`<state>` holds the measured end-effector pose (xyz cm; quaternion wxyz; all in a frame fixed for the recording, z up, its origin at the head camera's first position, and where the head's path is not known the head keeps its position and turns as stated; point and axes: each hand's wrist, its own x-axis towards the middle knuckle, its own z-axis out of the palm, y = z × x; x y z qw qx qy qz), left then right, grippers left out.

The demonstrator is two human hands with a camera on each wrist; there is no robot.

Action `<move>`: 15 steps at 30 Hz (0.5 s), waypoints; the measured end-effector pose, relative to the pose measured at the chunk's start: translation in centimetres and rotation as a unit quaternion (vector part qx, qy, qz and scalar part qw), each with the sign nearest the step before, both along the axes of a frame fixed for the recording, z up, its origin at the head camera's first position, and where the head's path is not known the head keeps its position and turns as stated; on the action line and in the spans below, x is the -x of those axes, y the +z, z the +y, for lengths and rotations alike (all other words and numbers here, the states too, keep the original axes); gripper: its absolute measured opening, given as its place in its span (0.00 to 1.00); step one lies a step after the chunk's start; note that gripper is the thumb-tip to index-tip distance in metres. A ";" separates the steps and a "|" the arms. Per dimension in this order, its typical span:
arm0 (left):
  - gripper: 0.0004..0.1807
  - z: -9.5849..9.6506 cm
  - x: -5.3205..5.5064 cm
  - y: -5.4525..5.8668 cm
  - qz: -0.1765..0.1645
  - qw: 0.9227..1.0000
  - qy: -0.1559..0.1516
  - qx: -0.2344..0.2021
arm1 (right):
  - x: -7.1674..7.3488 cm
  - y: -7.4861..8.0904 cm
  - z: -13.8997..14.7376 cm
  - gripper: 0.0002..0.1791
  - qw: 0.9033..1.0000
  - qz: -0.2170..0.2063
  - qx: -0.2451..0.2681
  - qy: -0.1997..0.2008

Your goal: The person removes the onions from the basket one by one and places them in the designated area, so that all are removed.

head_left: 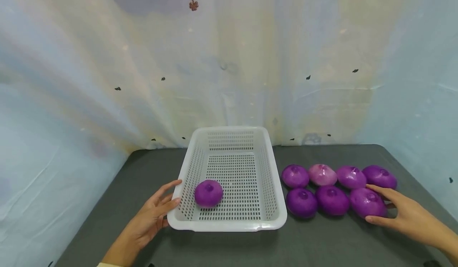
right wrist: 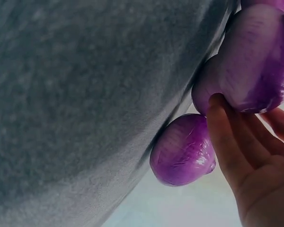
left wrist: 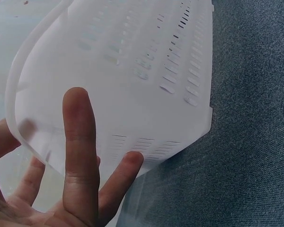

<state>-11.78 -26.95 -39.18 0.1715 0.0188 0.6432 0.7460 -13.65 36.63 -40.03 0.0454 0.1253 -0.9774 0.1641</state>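
Note:
A white slotted plastic basket (head_left: 229, 226) rests on the dark tabletop. My left hand (head_left: 152, 219) holds its left rim near the front corner; in the left wrist view some fingers (left wrist: 80, 146) lie along the basket's outer wall (left wrist: 104, 99). One purple onion (head_left: 208, 193) lies inside, toward the front left. Far to the right, my right hand (head_left: 402, 215) grips the nearest, rightmost purple onion (head_left: 367, 203) from its right side, thumb in front and fingers behind. This onion (right wrist: 255, 56) also shows in the right wrist view, close to another onion (right wrist: 182, 151).
Right of the basket, several more onions sit close together in two rows, among them a paler one (head_left: 323, 174) at the back and a dark one (head_left: 301, 203) nearest the basket. A patterned cloth curtain (head_left: 229, 60) hangs behind the table (head_left: 222, 251).

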 end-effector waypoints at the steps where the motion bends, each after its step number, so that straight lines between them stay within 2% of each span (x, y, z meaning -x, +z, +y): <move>1: 0.33 0.0 0.0 0.0 -0.001 1.000 0.000 0.000 | 0.0 0.0 0.0 0.47 1.000 -0.004 0.000 -0.002; 4: 0.33 0.1 0.1 0.1 -0.003 1.000 0.003 0.003 | 0.0 0.0 0.0 0.47 1.000 -0.022 0.009 -0.007; 7: 0.33 0.1 0.1 0.1 -0.001 1.000 0.003 0.002 | 0.0 -0.1 0.1 0.48 1.000 -0.019 0.012 -0.008; 12: 0.33 0.1 0.1 0.1 -0.003 1.000 -0.002 0.000 | 0.0 -0.6 0.4 0.45 0.998 0.054 0.016 0.010; 15: 0.33 0.1 0.1 0.1 -0.008 1.000 -0.001 0.004 | 0.0 -0.8 0.5 0.44 0.997 0.072 0.016 0.015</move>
